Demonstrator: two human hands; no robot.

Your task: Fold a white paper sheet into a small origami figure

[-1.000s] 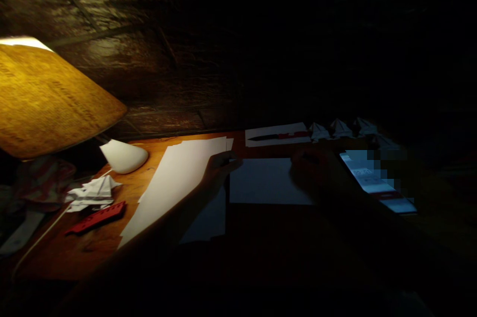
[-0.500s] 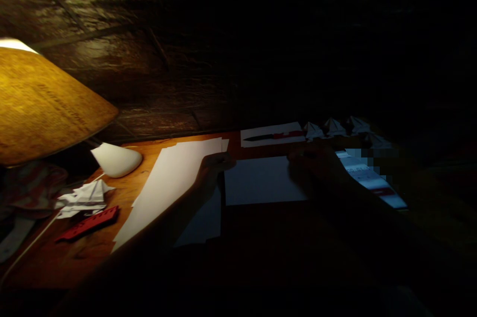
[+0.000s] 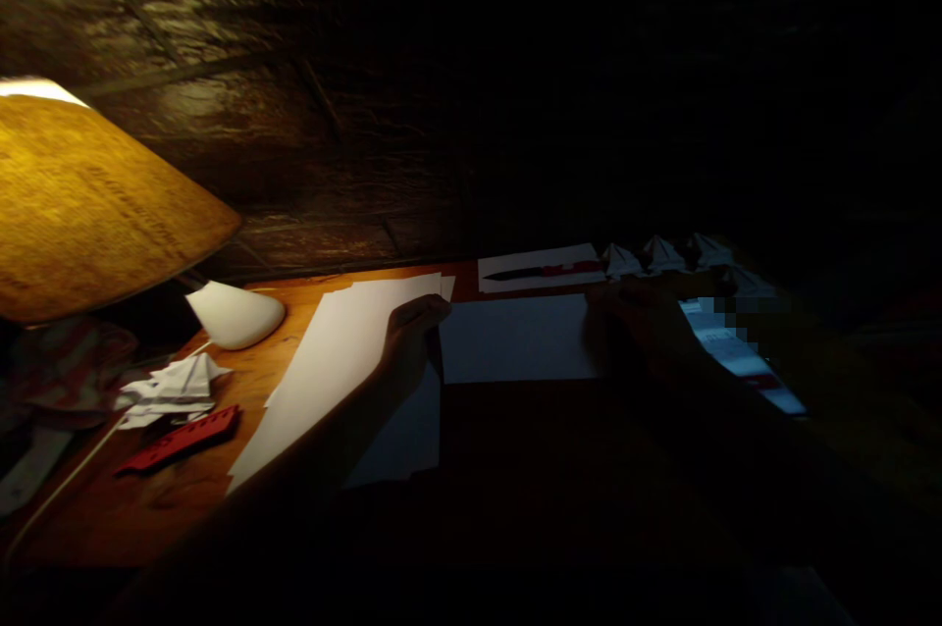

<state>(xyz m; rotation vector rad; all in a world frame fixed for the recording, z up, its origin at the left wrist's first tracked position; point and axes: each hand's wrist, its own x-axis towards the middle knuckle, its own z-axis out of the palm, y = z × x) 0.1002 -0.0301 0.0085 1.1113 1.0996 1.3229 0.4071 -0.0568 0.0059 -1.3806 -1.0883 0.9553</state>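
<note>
Hands apart, the left hand at the left edge of a white paper sheet and the right hand at its right edge. Light is poor: whether either hand pinches the sheet or only rests on it cannot be told. Sheet lies flat on a wooden desk, between the hands. Long white paper sheets lie under and beyond the left wrist. Beyond the sheet: a paper bearing a dark knife shape, then folded paper pieces in a row. Right of the right hand, a lit phone lies at a slant, screen blurred. Far left: a white paper cone, crumpled folded paper, a red notched strip, and an amber lampshade overhead. Step in hand reads as steadying the sheet between both hands; shifting or creasing it would call for a firm hold by one hand while the other works.
</note>
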